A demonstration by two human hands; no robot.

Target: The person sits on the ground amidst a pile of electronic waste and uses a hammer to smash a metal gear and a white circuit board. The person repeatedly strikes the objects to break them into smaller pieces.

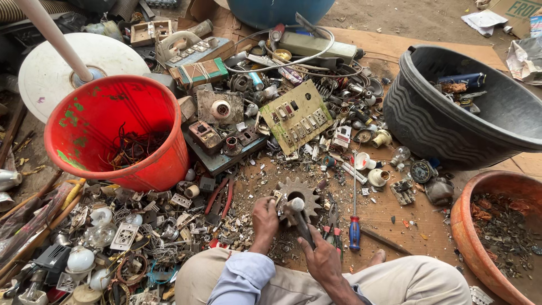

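My left hand [265,217] pinches a small metal piece [277,196] against the edge of a rusty toothed gear [300,192] lying on the cardboard floor. A hammer [298,217] is gripped by its dark handle in my right hand [320,259]; its metal head rests over the gear's centre. Both hands sit just in front of my knees.
A red bucket [87,121] with tangled wire stands at the left, a black tub [429,121] at the right, a terracotta bowl [464,231] of scraps at the lower right. A blue-handled screwdriver [354,217], pliers, a switch plate [297,116] and scattered electrical scrap lie around.
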